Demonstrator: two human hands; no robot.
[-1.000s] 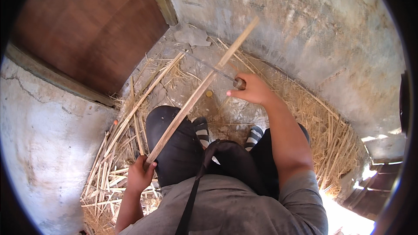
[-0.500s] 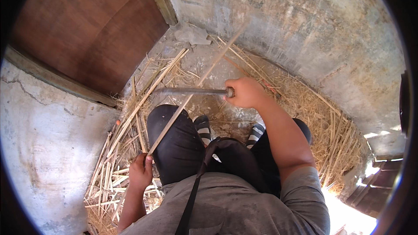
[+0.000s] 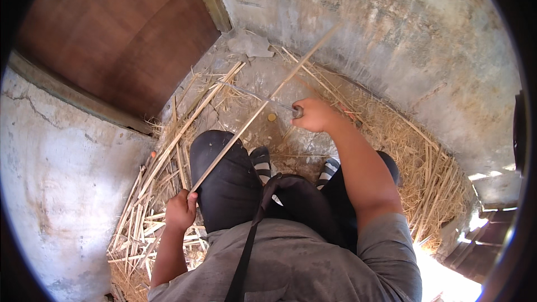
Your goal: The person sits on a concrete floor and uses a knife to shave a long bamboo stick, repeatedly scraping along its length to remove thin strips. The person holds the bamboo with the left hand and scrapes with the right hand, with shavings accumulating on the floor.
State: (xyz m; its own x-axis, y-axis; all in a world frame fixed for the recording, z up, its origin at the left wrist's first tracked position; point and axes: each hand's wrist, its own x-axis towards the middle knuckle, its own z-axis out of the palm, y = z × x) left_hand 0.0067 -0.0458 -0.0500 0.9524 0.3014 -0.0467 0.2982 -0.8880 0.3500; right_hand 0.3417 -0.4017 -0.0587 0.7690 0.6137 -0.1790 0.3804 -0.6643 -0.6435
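My left hand grips the near end of a long thin pale cane stick beside my left knee. The stick slants up and to the right across my dark trouser leg toward the grey wall. My right hand is closed around the handle of a knife whose blurred metal blade reaches left and meets the stick near its middle. I am squatting, with striped sandals visible between my knees.
Split cane strips and straw shavings cover the concrete floor around me. A brown wooden door stands at upper left, plastered walls on the left and right. A flat stone lies by the door's foot.
My right hand has moved the knife blade along the stick, from crossing it near the top to lying level, then angled at the stick's middle. My left hand has stayed put.
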